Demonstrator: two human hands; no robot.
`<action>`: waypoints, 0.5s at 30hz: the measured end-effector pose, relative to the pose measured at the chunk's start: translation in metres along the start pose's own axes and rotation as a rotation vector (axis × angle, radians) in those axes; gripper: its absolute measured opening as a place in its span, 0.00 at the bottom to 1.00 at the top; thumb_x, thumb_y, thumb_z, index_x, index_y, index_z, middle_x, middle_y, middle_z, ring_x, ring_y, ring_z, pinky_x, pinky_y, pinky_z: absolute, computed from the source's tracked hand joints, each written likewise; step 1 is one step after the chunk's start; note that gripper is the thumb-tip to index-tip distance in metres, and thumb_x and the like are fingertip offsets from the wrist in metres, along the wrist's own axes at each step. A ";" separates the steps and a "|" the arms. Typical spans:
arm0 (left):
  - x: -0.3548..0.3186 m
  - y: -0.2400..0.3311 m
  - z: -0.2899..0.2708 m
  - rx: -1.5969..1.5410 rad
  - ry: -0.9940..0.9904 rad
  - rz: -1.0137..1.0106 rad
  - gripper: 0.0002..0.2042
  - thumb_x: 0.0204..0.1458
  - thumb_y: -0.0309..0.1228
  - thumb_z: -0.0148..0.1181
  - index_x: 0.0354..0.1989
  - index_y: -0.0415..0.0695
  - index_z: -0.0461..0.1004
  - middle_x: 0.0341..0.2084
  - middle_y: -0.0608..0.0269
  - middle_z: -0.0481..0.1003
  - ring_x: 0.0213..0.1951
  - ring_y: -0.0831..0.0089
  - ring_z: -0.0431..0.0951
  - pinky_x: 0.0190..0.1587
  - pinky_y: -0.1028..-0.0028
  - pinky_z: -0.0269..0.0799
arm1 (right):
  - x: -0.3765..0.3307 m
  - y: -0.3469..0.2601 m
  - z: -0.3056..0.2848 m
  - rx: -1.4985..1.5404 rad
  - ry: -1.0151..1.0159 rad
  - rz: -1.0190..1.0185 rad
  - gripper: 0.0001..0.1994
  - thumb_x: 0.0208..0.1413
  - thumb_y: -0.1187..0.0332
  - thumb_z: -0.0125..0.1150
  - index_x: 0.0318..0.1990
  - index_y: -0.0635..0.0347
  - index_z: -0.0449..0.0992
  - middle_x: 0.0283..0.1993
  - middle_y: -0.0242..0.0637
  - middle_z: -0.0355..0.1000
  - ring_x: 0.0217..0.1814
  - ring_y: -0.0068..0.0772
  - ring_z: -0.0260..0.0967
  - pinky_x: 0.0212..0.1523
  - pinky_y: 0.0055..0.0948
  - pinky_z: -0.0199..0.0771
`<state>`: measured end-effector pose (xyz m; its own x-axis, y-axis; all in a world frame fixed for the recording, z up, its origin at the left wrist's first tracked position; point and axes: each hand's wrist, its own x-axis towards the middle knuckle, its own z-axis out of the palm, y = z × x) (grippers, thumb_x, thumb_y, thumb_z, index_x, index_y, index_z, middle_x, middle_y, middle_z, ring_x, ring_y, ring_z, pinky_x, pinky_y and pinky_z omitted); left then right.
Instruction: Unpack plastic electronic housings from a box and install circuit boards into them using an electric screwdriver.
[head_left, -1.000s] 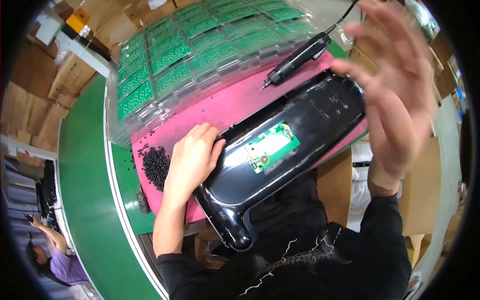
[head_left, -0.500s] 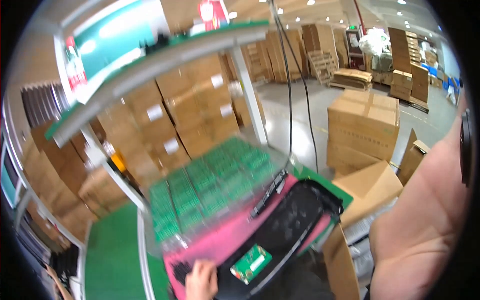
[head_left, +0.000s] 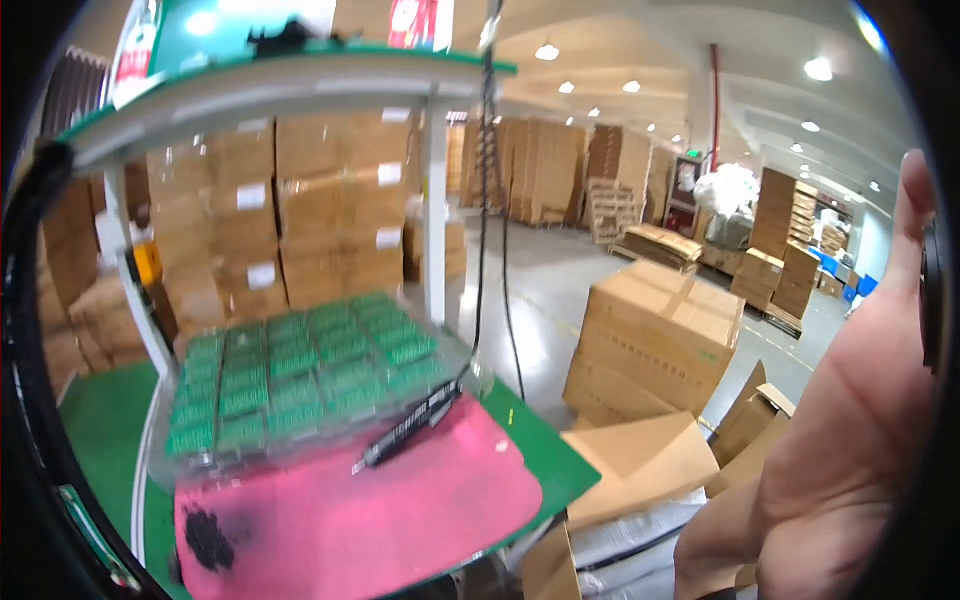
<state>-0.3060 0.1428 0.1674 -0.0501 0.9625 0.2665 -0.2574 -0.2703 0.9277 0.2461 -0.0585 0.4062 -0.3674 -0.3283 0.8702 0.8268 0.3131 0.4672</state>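
Observation:
My right hand (head_left: pixel 850 450) is raised close to the camera at the right edge, palm showing with nothing in it, and its fingers run out of the picture. My left hand is out of sight. Below lies a pink mat (head_left: pixel 400 510) on the green bench (head_left: pixel 545 450). A black electric screwdriver (head_left: pixel 410 425) rests on the mat's far edge, with its cord (head_left: pixel 487 250) hanging from above. Behind it sit clear trays of green circuit boards (head_left: pixel 300 375). A small heap of black screws (head_left: pixel 207 540) lies on the mat's left corner.
A white shelf frame (head_left: pixel 435 210) stands over the bench. Stacked cardboard boxes (head_left: pixel 300 220) fill the area behind it. A large carton (head_left: pixel 660 335) and flattened cardboard (head_left: pixel 640 460) lie on the floor to the right, with pallets of boxes farther back.
The view has swung upward from the bench to the hall. The black housing and my left hand have dropped out of sight. My right hand has come up close to the camera.

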 end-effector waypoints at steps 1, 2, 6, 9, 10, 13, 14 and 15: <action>0.006 -0.003 0.004 -0.001 0.071 -0.041 0.18 0.51 0.25 0.59 0.52 0.42 0.72 0.42 0.49 0.76 0.44 0.55 0.78 0.51 0.63 0.73 | -0.016 0.001 -0.004 -0.004 -0.004 0.048 0.30 0.56 0.57 0.59 0.65 0.54 0.60 0.71 0.47 0.52 0.69 0.49 0.53 0.63 0.53 0.52; 0.020 -0.005 0.007 0.003 0.136 -0.068 0.17 0.50 0.25 0.59 0.50 0.41 0.73 0.40 0.50 0.76 0.42 0.55 0.78 0.49 0.63 0.73 | -0.029 0.001 -0.006 -0.018 0.003 0.095 0.30 0.56 0.57 0.59 0.65 0.54 0.60 0.71 0.47 0.52 0.69 0.48 0.53 0.64 0.53 0.52; 0.039 -0.009 -0.007 0.057 0.380 -0.093 0.13 0.45 0.25 0.59 0.41 0.37 0.75 0.33 0.53 0.75 0.37 0.57 0.77 0.43 0.64 0.73 | -0.070 -0.023 -0.007 -0.106 0.080 0.295 0.30 0.57 0.57 0.58 0.65 0.52 0.60 0.71 0.46 0.51 0.70 0.48 0.52 0.65 0.53 0.49; 0.046 -0.008 0.034 0.102 0.570 -0.065 0.14 0.39 0.29 0.59 0.34 0.33 0.75 0.28 0.56 0.75 0.32 0.58 0.76 0.38 0.65 0.73 | -0.077 -0.050 0.005 -0.205 0.165 0.381 0.29 0.57 0.57 0.58 0.65 0.51 0.60 0.72 0.46 0.51 0.70 0.47 0.51 0.66 0.53 0.48; 0.057 -0.021 0.008 0.016 0.538 -0.075 0.14 0.41 0.30 0.59 0.35 0.33 0.75 0.30 0.54 0.75 0.34 0.58 0.76 0.38 0.63 0.73 | -0.076 -0.058 0.009 -0.234 0.187 0.393 0.29 0.57 0.57 0.58 0.65 0.51 0.60 0.72 0.46 0.51 0.70 0.47 0.51 0.66 0.53 0.47; 0.056 -0.026 0.001 -0.071 0.616 -0.088 0.13 0.46 0.32 0.59 0.36 0.33 0.76 0.37 0.51 0.76 0.38 0.58 0.77 0.40 0.61 0.73 | -0.087 -0.076 0.028 -0.268 0.249 0.413 0.29 0.57 0.56 0.58 0.65 0.49 0.61 0.72 0.45 0.51 0.70 0.47 0.50 0.67 0.53 0.45; 0.060 -0.032 0.003 -0.163 0.564 -0.102 0.17 0.47 0.33 0.60 0.41 0.31 0.76 0.42 0.50 0.76 0.41 0.58 0.77 0.42 0.62 0.74 | -0.085 -0.081 0.027 -0.301 0.246 0.405 0.28 0.57 0.56 0.58 0.65 0.49 0.61 0.72 0.45 0.50 0.70 0.47 0.50 0.67 0.53 0.44; 0.062 -0.031 0.017 -0.177 0.534 -0.126 0.17 0.47 0.33 0.60 0.41 0.31 0.76 0.42 0.50 0.76 0.41 0.58 0.77 0.42 0.62 0.74 | -0.071 -0.093 0.024 -0.343 0.238 0.384 0.28 0.57 0.56 0.58 0.65 0.49 0.61 0.72 0.45 0.50 0.70 0.47 0.50 0.67 0.53 0.44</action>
<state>-0.2849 0.2104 0.1597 -0.4772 0.8771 -0.0542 -0.4478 -0.1896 0.8738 0.1849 -0.0428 0.3049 0.0603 -0.4527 0.8896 0.9878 0.1552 0.0121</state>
